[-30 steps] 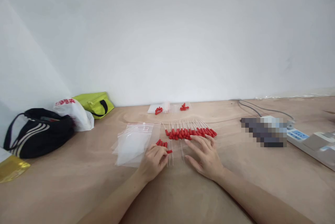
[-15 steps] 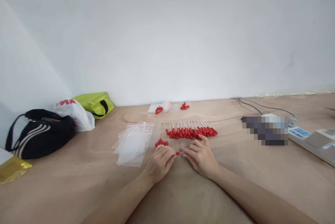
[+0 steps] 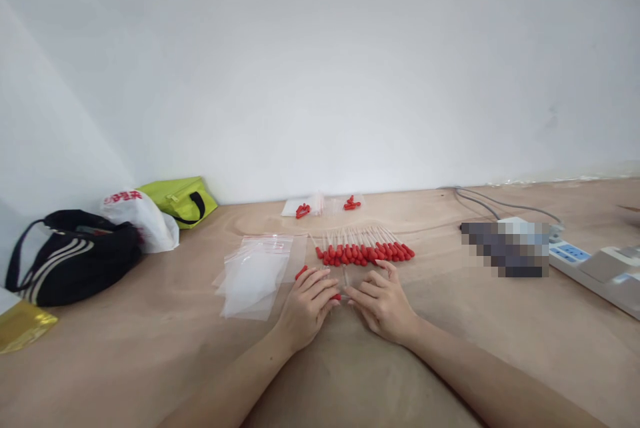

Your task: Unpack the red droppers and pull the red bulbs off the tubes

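My left hand (image 3: 307, 305) and my right hand (image 3: 381, 301) rest side by side on the wooden table (image 3: 150, 348), fingertips almost meeting. The left fingers pinch a small red cap (image 3: 336, 297); the right fingers pinch at a thin clear tube beside it, hard to make out. A loose red cap (image 3: 301, 273) lies just beyond the left hand. Further back lies a row of clear tubes with red caps (image 3: 364, 252). A stack of clear zip bags (image 3: 253, 273) lies to the left of my left hand.
Two small filled bags with red caps (image 3: 325, 205) lie near the wall. A black striped bag (image 3: 70, 258), a white plastic bag (image 3: 143, 218) and a lime green pouch (image 3: 181, 198) sit at left. A power strip (image 3: 595, 268) and cables lie at right.
My right hand drew back from the row of capped tubes toward my left hand. The left hand shifted right with a red cap, and the fingertips now nearly meet.
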